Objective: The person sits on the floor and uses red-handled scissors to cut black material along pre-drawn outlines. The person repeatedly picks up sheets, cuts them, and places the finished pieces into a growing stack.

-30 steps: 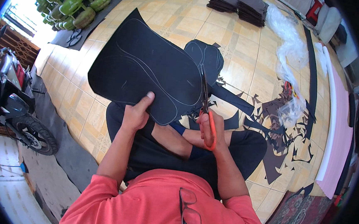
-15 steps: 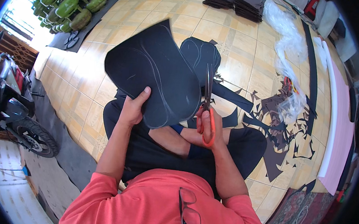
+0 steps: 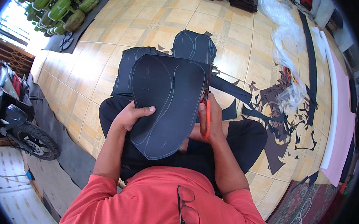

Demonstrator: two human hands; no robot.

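Observation:
My left hand (image 3: 135, 115) grips a black sheet (image 3: 170, 99) by its left edge, thumb on top and fingers hidden beneath. Pale curved lines mark two sole-like shapes on the sheet, and its near end is rounded. In my right hand (image 3: 215, 116) is a pair of scissors (image 3: 207, 121) with orange handles. Their blades point away from me along the sheet's right edge; whether they are apart cannot be made out. Behind the sheet lie a stack of similar marked black sheets (image 3: 124, 72) and a rounded, marked black piece (image 3: 192, 46).
Dark offcuts (image 3: 274, 98) are scattered on the tiled floor to my right, beside crumpled clear plastic (image 3: 290, 99). A pink-and-white roll (image 3: 337, 123) lies further right. Dark stacked sheets (image 3: 241, 0) sit at the back. A motorcycle (image 3: 17, 113) and green cylinders (image 3: 60, 8) stand left.
The black sheet has turned, so its rounded end now points toward me and its straight edge lies far. The scissors now meet its right edge, and the stack behind has come into view.

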